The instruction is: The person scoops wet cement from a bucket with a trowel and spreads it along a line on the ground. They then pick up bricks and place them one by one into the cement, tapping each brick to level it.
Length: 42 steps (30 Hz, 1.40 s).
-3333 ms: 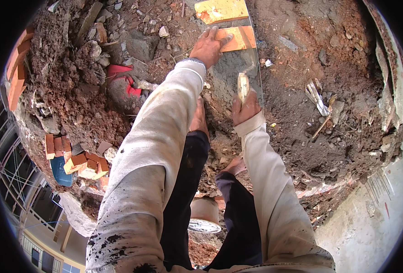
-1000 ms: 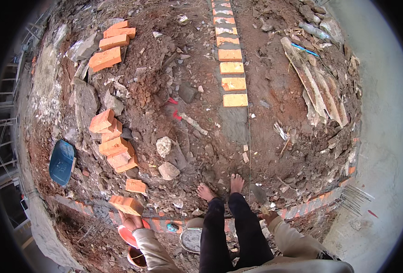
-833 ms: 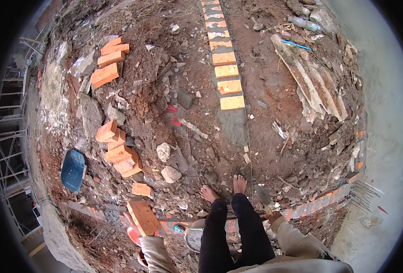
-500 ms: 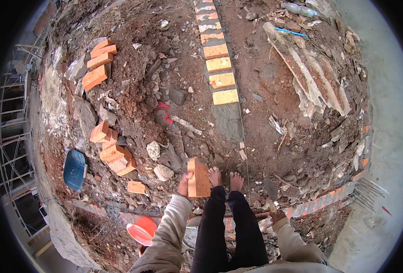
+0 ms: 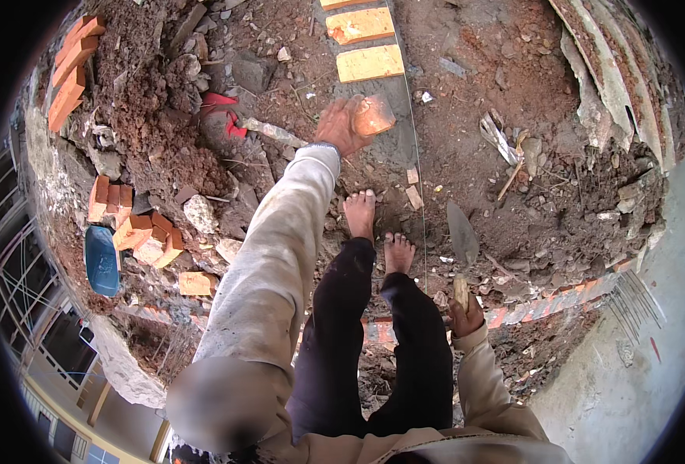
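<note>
My left hand (image 5: 341, 127) is stretched forward and grips an orange brick (image 5: 375, 114), seen nearly end-on. It holds the brick over the grey mortar strip (image 5: 398, 153), just on my side of the nearest laid brick (image 5: 370, 63); whether the brick touches the mortar I cannot tell. Along the right side of the row runs a thin taut string (image 5: 414, 127). Down by my right knee, my right hand (image 5: 466, 317) is closed round the wooden handle of a trowel (image 5: 462, 234), whose pointed blade is tilted away from me.
Loose bricks (image 5: 150, 238) lie in heaps on the left, beside a dark teal pan (image 5: 101, 261). A red item (image 5: 222, 108) lies by a pale stick (image 5: 276, 133). Broken corrugated sheets (image 5: 601, 69) rest at the far right. Steel rods (image 5: 635, 303) jut over the concrete (image 5: 671, 247).
My left hand has carried the brick forward from beside my feet to the mortar at the row's near end. My view has shifted closer to the row. The trowel stays in my right hand.
</note>
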{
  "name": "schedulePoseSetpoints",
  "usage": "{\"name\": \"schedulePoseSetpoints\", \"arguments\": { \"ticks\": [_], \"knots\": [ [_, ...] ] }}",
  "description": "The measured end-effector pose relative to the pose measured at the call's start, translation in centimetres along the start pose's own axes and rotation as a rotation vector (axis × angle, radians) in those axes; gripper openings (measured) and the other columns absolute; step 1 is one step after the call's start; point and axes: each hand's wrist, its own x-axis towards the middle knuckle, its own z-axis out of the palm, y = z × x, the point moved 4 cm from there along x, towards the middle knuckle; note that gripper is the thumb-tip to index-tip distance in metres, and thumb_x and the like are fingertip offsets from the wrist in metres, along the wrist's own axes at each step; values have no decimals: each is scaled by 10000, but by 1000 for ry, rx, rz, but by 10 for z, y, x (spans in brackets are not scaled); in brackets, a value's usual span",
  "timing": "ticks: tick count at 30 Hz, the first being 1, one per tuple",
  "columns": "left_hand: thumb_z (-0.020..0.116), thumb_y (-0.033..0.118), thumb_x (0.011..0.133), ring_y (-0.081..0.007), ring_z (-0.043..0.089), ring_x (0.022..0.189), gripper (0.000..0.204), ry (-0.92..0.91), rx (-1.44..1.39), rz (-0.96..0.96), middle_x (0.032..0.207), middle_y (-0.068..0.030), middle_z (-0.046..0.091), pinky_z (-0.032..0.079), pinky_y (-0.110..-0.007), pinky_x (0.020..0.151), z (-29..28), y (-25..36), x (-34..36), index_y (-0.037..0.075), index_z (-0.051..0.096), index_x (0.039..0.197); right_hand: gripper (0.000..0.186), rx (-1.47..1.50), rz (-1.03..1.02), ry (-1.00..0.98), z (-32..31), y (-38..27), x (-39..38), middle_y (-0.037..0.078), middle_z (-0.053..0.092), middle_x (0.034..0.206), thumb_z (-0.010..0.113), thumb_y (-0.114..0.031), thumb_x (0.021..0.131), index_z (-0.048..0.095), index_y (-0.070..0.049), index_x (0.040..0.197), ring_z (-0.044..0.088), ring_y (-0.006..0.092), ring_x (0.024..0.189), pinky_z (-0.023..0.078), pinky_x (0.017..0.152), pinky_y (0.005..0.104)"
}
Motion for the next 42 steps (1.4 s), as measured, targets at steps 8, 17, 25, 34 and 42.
{"name": "schedulePoseSetpoints", "arguments": {
  "ticks": [8, 17, 25, 34, 42],
  "knots": [
    [768, 287, 589, -329, 525, 1084, 785, 220, -84, -190, 1149, -163, 553, 415, -399, 955, 23, -18, -17, 52, 475, 1279, 174, -480, -746, -40, 53, -31, 89, 187, 588, 786, 494, -158, 871, 528, -10, 956, 588, 312, 601, 450, 514, 417],
    [725, 114, 665, -192, 609, 895, 616, 385, -808, -740, 1062, -146, 608, 509, -304, 777, 7, -59, -178, -101, 478, 1187, 327, -427, -139, 123, 165, -125, 141, 296, 622, 869, 506, -314, 929, 424, -85, 1147, 598, 484, 810, 475, 637, 557],
    [715, 73, 679, -181, 593, 934, 604, 305, -936, -865, 1072, -136, 601, 497, -299, 806, -5, -49, -253, -97, 469, 1204, 361, -430, -24, 118, 157, -111, 195, 283, 602, 1043, 503, -331, 905, 478, -41, 1118, 585, 488, 891, 484, 728, 539],
    [664, 65, 687, -137, 582, 828, 459, 334, -978, -756, 946, -69, 626, 482, -278, 750, -28, -6, -218, -30, 548, 1122, 409, -265, 23, -70, 149, -132, 203, 156, 581, 875, 502, -393, 909, 518, -31, 1098, 624, 280, 652, 496, 462, 382],
    [736, 121, 635, -202, 593, 946, 686, 297, -930, -689, 1075, -166, 598, 487, -304, 842, -27, -18, -202, -133, 463, 1211, 447, -662, 10, -99, 156, -162, 180, 288, 568, 1140, 465, -385, 915, 514, -4, 1143, 521, 442, 1101, 417, 910, 473]
  ]
}}
